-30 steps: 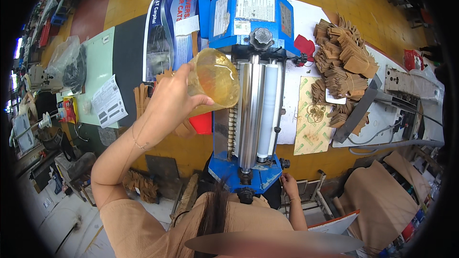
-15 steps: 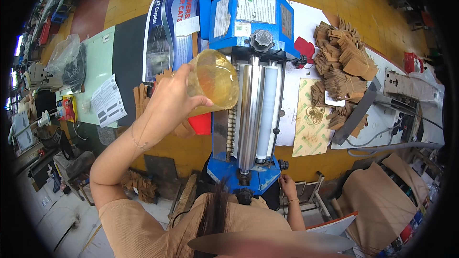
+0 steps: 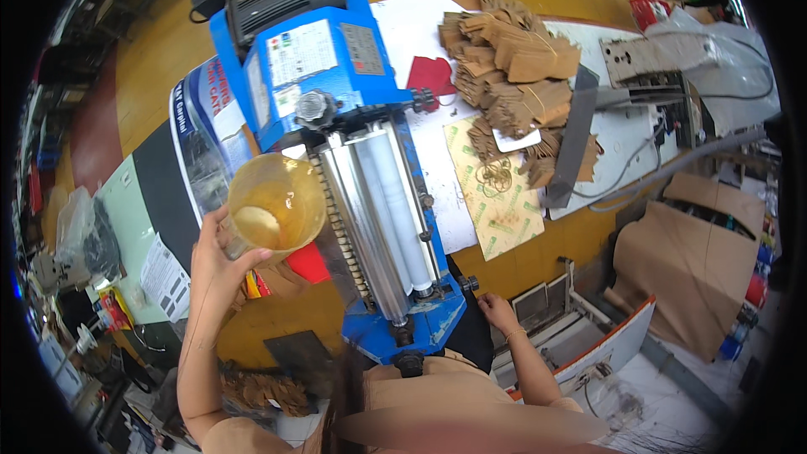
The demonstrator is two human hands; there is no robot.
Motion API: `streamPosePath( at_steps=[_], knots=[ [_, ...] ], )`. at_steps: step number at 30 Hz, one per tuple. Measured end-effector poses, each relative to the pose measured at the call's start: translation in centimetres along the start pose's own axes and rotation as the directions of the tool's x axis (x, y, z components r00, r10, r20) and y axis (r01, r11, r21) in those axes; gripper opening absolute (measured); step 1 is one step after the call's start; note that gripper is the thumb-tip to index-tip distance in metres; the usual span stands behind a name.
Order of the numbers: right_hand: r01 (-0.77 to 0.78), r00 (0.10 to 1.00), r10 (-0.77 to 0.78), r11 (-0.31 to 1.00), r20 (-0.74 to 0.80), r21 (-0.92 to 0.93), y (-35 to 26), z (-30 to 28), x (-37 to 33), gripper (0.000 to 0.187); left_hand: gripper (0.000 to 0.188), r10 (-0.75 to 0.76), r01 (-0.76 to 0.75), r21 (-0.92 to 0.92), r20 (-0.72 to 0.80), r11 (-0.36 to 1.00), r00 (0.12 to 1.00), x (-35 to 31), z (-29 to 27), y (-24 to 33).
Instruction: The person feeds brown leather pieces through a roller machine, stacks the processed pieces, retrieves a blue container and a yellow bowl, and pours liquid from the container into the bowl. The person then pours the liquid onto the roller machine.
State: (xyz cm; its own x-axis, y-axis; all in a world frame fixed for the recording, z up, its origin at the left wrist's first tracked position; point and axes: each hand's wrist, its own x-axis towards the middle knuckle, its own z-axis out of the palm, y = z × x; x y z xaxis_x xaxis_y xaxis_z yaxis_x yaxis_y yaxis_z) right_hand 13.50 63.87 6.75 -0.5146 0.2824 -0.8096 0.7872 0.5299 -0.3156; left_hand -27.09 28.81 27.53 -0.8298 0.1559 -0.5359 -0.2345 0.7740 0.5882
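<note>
My left hand (image 3: 217,256) grips a translucent amber plastic cup (image 3: 296,202) by its near left side, thumb towards me. Its wide mouth faces up, and a yellowish, glossy coating or liquid shows inside; how deep it is I cannot tell. The cup is held just left of a blue roller machine (image 3: 370,332). A shiny metal roller (image 3: 361,219) and a whitish roller (image 3: 391,210) lie side by side in that machine. My right hand (image 3: 498,313) is low beside a dark knob (image 3: 468,283) at the machine's near right corner, fingers curled; anything inside them is hidden.
Bundles of brown cut pieces (image 3: 538,59) are heaped on the white table to the right. Rubber bands (image 3: 494,176) lie on a patterned sheet (image 3: 504,231). A red piece (image 3: 430,76) rests behind the rollers. Brown sheet material (image 3: 689,244) hangs at the far right.
The view has turned, so the machine appears tilted and farther left. The cup has moved left, off the rollers' edge, and its mouth now faces up more. My right hand stays by the knob.
</note>
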Motion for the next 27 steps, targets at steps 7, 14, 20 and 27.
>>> streamPosePath(
  at_steps=[7,14,20,27],
  knots=[
    [-0.036,0.999,0.035,0.997,0.008,0.068,-0.4,0.6,-0.4,0.024,0.066,-0.010,0.010,-0.225,0.003,0.974,1.000,-0.6,0.3,-0.3],
    [-0.013,1.000,0.012,0.999,0.016,0.044,0.7,1.1,-0.1,0.025,0.066,-0.056,0.056,-0.192,0.007,0.980,0.998,-2.5,0.1,-0.6],
    [0.006,0.999,-0.007,0.999,0.034,0.045,1.4,1.1,-0.2,0.024,0.069,0.206,-0.210,-0.031,-0.104,0.977,0.973,-3.9,0.4,-1.6],
    [0.041,0.999,-0.040,0.999,0.022,-0.032,1.1,0.4,-0.6,0.025,0.068,0.029,-0.030,-0.017,-0.038,0.999,0.999,-7.4,0.4,-1.5]
  ],
)
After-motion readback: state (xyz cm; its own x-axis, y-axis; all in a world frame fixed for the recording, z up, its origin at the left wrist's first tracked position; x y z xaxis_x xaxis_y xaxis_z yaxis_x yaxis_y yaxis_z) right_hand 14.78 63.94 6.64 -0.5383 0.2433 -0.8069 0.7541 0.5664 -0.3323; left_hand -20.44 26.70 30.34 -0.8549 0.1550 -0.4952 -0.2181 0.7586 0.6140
